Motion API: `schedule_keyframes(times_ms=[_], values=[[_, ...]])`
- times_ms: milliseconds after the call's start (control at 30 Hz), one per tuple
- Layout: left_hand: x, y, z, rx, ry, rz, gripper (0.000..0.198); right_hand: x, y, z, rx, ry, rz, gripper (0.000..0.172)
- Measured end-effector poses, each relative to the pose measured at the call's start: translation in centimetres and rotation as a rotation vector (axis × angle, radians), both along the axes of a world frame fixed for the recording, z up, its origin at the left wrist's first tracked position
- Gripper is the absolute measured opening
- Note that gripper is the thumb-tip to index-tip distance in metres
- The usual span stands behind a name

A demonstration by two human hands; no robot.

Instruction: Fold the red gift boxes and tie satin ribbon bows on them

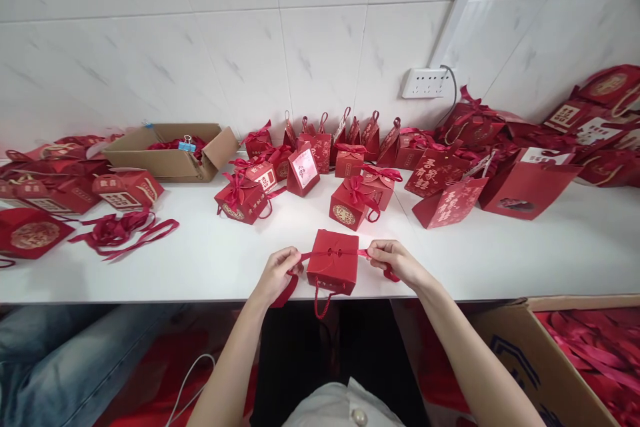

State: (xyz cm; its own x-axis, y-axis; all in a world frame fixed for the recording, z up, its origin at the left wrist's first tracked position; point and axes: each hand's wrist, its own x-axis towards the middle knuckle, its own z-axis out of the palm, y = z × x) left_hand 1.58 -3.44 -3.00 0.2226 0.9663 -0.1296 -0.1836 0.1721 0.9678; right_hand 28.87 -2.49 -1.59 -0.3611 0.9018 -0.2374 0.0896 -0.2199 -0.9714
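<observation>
A small red gift box (pixel 333 270) stands at the table's front edge, between my two hands. A red ribbon (pixel 305 256) runs through the holes in its top and comes out at both sides. My left hand (pixel 280 271) pinches the left end, and its tail hangs below the fingers. On the other side my right hand (pixel 393 259) pinches the right end, with some ribbon curled beneath the palm. A red cord handle (pixel 324 307) droops from the box's front over the table edge. Both ribbon ends look stretched outward.
Behind the box, finished-looking boxes with bows (pixel 350 203) stand in rows on the white table (pixel 210 273). Loose ribbon (pixel 117 230) lies at left, near an open cardboard box (pixel 160 163). A carton of red ribbons (pixel 590 353) is at lower right. Someone's jeans-clad leg (pixel 75 360) shows at lower left.
</observation>
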Motion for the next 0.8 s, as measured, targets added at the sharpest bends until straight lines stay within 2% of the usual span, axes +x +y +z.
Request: schedule_keyframes(times_ms=[133,233,300,467,567,700,800], values=[[0.3,-0.1,1.2,0.001,0.007,-0.048,0.033,0.2,-0.8,2.0,0.193,-0.108,0.044,0.03],[0.5,-0.6,2.3,-0.007,0.031,-0.131,0.034,-1.0,-1.5,3.9,0.334,-0.059,0.026,0.027],[0.5,-1.0,2.7,0.001,0.057,-0.186,0.033,-2.3,-1.7,4.5,0.406,-0.04,0.025,0.025],[-0.1,-2.0,3.2,0.03,0.134,-0.233,0.027,-5.5,-1.5,3.8,0.58,-0.113,0.066,0.022],[-0.5,-2.3,4.5,0.08,0.21,-0.19,0.02,-6.6,-1.1,3.2,0.653,-0.134,0.007,0.02],[-0.5,-2.3,6.6,0.177,0.461,-0.219,0.015,-7.4,-0.7,2.6,0.621,-0.1,-0.119,0.019],[-0.2,-2.0,7.4,0.224,0.568,-0.236,0.018,-7.7,-0.5,2.3,0.61,-0.098,-0.174,0.018]])
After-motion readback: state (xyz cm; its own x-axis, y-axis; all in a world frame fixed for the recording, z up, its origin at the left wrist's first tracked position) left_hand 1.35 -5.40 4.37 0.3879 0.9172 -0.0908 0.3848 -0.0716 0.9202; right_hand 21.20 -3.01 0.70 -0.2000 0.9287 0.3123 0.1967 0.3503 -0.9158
